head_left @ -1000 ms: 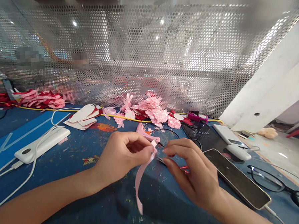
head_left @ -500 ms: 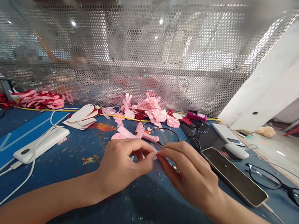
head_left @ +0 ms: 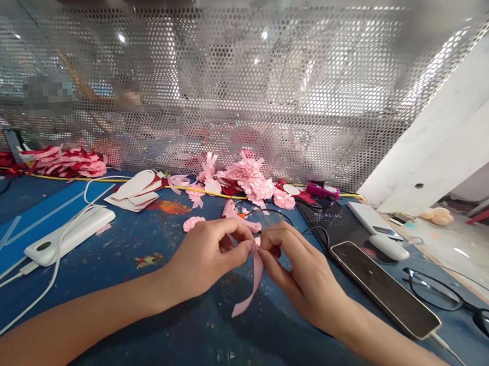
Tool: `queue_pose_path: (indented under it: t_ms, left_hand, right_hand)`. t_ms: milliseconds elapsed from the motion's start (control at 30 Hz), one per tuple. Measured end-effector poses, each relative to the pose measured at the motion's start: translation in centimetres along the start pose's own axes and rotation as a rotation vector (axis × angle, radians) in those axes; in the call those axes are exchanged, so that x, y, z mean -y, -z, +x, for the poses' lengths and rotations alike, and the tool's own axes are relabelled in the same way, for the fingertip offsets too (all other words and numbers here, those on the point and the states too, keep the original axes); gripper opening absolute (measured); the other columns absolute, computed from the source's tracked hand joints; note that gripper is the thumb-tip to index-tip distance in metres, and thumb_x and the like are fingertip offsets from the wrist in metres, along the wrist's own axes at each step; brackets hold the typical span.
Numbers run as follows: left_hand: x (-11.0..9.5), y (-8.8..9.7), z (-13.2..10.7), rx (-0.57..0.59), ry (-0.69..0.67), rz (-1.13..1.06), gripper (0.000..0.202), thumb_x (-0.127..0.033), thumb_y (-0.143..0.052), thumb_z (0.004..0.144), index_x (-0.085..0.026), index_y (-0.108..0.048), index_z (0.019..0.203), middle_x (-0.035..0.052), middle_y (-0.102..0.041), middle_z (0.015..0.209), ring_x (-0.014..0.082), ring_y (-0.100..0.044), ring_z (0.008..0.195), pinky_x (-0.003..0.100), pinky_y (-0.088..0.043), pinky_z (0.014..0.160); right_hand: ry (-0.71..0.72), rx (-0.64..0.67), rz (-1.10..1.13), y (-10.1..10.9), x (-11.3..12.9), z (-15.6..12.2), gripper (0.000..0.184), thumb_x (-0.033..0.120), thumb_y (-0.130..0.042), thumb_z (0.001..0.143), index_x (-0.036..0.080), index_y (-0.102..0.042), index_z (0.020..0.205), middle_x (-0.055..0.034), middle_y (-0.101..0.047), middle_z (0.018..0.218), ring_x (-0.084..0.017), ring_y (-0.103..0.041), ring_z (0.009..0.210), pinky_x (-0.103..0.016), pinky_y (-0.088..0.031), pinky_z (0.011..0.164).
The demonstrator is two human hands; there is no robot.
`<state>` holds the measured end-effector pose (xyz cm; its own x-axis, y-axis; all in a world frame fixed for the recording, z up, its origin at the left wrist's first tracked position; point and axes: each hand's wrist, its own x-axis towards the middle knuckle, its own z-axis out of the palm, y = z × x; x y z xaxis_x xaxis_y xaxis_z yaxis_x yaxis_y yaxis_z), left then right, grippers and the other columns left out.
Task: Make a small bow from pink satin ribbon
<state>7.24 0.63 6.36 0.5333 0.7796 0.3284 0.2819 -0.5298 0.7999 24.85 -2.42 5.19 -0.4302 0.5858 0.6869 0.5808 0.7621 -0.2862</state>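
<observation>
Between my two hands is a strip of pink ribbon point(head_left: 253, 283), its loose tail hanging down toward the blue table. My left hand point(head_left: 211, 256) pinches the ribbon's upper part between thumb and fingers. Opposite it, the fingertips of my right hand point(head_left: 302, 267) close on the same spot, nearly touching the left ones. Exactly how the ribbon is folded there is hidden by my fingers. Just beyond my hands lies a pink glue gun point(head_left: 240, 217), partly covered by them. A small pink ruffled flower point(head_left: 193, 223) rests on the table behind my left hand.
Pink ribbon flowers point(head_left: 248, 177) are heaped by the perforated metal screen point(head_left: 230, 69). White card shapes point(head_left: 134, 191) and a white power strip point(head_left: 71, 236) lie left. On the right are a phone point(head_left: 385, 287), eyeglasses point(head_left: 434, 289) and cables. A yellow cord point(head_left: 204, 191) crosses the back.
The ribbon's long tail, earlier pointing away behind my left hand, now hangs down toward me. My right fingers have bent more, and both hands remain close together.
</observation>
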Motion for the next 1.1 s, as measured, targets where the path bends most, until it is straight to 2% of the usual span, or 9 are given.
queue_pose_path:
  t_ms: [100,233,433,600,700,800,900,1033,1100]
  left_hand:
    - [-0.1,0.4,-0.3,-0.08,-0.214,0.325,0.011,-0.022,-0.054,0.085,-0.02,-0.064,0.088,-0.0013,-0.069,0.082,0.0093,-0.061,0.064,0.021,-0.044,0.064]
    - [-0.1,0.8,-0.7,-0.113,-0.408,0.586,0.015,-0.024,-0.05,0.088,-0.019,-0.062,0.094,0.0006,-0.071,0.088,0.0122,-0.065,0.073,0.023,-0.044,0.067]
    - [-0.2,0.7,-0.9,-0.19,-0.553,0.857,0.02,-0.019,-0.045,0.089,-0.018,-0.064,0.084,0.002,-0.07,0.072,0.0131,-0.064,0.067,0.023,-0.044,0.062]
    - [0.1,0.3,-0.8,-0.159,-0.59,0.943,0.024,-0.015,-0.045,0.085,-0.016,-0.063,0.069,0.0007,-0.064,0.058,0.0121,-0.059,0.054,0.023,-0.041,0.054]
    - [0.6,0.4,-0.5,-0.121,-0.559,0.847,0.022,-0.018,-0.048,0.084,-0.016,-0.063,0.067,0.0002,-0.064,0.058,0.0127,-0.059,0.053,0.024,-0.041,0.053]
    - [0.8,0.7,-0.2,-0.078,-0.441,0.636,0.015,-0.019,-0.052,0.081,-0.018,-0.066,0.074,-0.001,-0.068,0.065,0.0115,-0.06,0.058,0.023,-0.042,0.058]
    - [0.5,1.0,0.1,-0.026,-0.213,0.333,0.01,-0.018,-0.057,0.077,-0.019,-0.067,0.075,-0.0025,-0.068,0.067,0.0093,-0.058,0.057,0.02,-0.043,0.058]
    - [0.3,0.6,0.5,0.073,0.142,-0.231,0.009,-0.019,-0.057,0.075,-0.016,-0.064,0.069,-0.0021,-0.064,0.063,0.0065,-0.053,0.048,0.016,-0.041,0.046]
    - [0.4,0.3,0.6,0.098,0.25,-0.449,0.013,-0.019,-0.055,0.077,-0.014,-0.062,0.067,-0.0014,-0.063,0.063,0.0048,-0.051,0.044,0.016,-0.041,0.044]
  right_hand:
    - [0.025,0.013,-0.046,0.1,0.0,0.1,0.01,0.007,-0.044,0.088,0.018,-0.045,0.087,-0.0036,-0.052,0.081,-0.012,-0.051,0.073,-0.023,-0.047,0.063]
    - [0.126,0.04,-0.181,0.4,0.2,0.0,0.008,0.008,-0.044,0.089,0.015,-0.048,0.091,-0.0067,-0.055,0.084,-0.015,-0.051,0.076,-0.027,-0.048,0.065]
    - [0.21,0.103,-0.366,0.5,0.1,-0.1,0.015,0.006,-0.041,0.088,0.012,-0.053,0.094,-0.0092,-0.058,0.084,-0.018,-0.052,0.076,-0.032,-0.048,0.069]
    - [0.22,0.146,-0.399,0.1,0.0,-0.1,0.016,0.007,-0.04,0.087,0.013,-0.054,0.087,-0.0093,-0.058,0.08,-0.019,-0.053,0.074,-0.033,-0.049,0.068]
    - [0.214,0.156,-0.392,0.0,-0.1,-0.1,0.014,0.006,-0.042,0.087,0.013,-0.053,0.085,-0.0087,-0.057,0.08,-0.019,-0.053,0.074,-0.032,-0.049,0.067]
    - [0.195,0.149,-0.352,0.1,0.0,-0.2,0.014,0.006,-0.041,0.088,0.015,-0.052,0.087,-0.0084,-0.057,0.082,-0.018,-0.054,0.076,-0.031,-0.048,0.067]
    - [0.182,0.119,-0.294,0.3,0.0,-0.3,0.014,0.005,-0.041,0.087,0.015,-0.05,0.089,-0.0073,-0.055,0.083,-0.017,-0.052,0.075,-0.03,-0.048,0.066]
    - [0.142,0.024,-0.211,0.2,0.3,-0.2,0.016,0.003,-0.041,0.086,0.018,-0.046,0.088,-0.0046,-0.053,0.082,-0.014,-0.05,0.073,-0.028,-0.048,0.066]
    - [0.074,-0.016,-0.16,0.1,0.4,-0.1,0.015,0.004,-0.041,0.086,0.018,-0.044,0.086,-0.0036,-0.051,0.08,-0.013,-0.05,0.072,-0.026,-0.048,0.063]
